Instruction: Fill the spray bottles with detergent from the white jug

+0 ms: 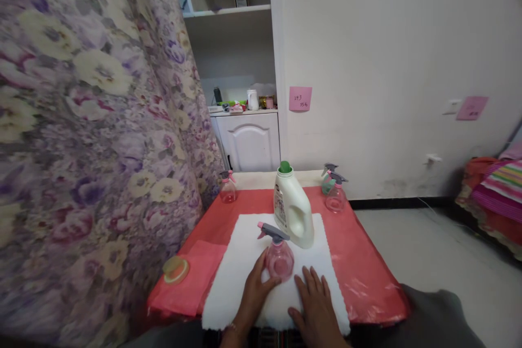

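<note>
A pink see-through spray bottle (280, 262) with a grey and pink trigger head stands on a white towel (232, 277). My left hand (258, 287) is closed around its lower left side. My right hand (317, 300) lies flat on the towel, fingers spread, just right of the bottle and holding nothing. Behind the spray bottle stands a large cream detergent jug (299, 204) with a handle. A green piece (285, 167) sits in the jug's mouth.
On the red-covered table (367, 277), another pink spray bottle (229, 190) stands back left. A pink one (335, 198) and a green one (325, 185) stand back right. A yellowish round lid-like thing (175, 269) lies at left. A floral curtain (101, 147) borders the left side.
</note>
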A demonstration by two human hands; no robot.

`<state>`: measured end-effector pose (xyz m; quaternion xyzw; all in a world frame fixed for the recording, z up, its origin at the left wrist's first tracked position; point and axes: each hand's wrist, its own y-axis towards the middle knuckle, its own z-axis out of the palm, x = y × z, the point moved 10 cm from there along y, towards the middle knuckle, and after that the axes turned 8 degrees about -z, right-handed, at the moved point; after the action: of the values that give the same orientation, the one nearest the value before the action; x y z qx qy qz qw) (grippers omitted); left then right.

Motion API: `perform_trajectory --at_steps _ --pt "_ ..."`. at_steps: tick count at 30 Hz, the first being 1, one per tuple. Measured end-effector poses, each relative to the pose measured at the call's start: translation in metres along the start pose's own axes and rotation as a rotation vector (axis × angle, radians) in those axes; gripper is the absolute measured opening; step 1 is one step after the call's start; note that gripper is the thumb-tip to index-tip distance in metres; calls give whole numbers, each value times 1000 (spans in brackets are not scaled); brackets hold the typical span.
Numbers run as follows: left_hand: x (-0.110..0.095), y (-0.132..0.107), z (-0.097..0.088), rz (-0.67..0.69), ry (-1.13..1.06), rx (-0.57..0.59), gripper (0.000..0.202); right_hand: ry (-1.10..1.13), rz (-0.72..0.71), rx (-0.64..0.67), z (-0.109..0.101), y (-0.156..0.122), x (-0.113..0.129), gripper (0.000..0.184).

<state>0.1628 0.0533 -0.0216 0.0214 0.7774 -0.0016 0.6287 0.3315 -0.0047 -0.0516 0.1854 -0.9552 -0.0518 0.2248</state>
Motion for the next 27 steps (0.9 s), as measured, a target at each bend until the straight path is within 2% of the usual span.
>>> perform_trajectory --at_steps 6,16,27 --pt "6 2 -2 -12 18 -1 78 7 -26 -20 0 1 1 62" --pt "15 8 -5 -38 61 -11 77 39 -31 19 -5 2 4 62" --pt "11 6 -6 -26 61 -23 77 42 -7 25 -6 3 4 62"
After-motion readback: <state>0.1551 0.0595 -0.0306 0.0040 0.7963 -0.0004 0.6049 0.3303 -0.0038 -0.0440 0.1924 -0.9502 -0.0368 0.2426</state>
